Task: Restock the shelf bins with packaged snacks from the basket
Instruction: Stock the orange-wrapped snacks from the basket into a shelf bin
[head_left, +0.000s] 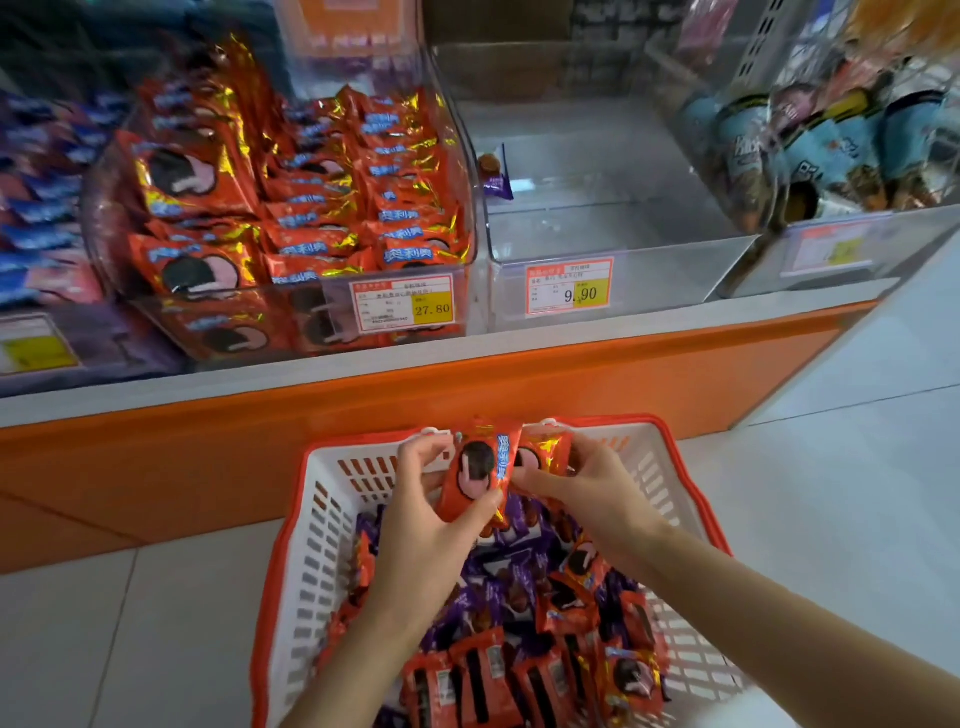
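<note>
Above the white slotted plastic basket with a red rim (322, 519), which is sitting on the pale tiled floor (156, 623) and holding a heap of red and purple snack packets (519, 623), the left hand (421, 525) is gripping a red foil cookie packet (475, 473), fingers curled round it. The right hand (587, 493) is pinching a second red foil packet (545, 449) touching the first. On the shelf beyond, a clear plastic bin (462, 291) is brimming with matching red packets, and the neighbouring clear bin (597, 208) is holding one small purple packet (496, 174).
</note>
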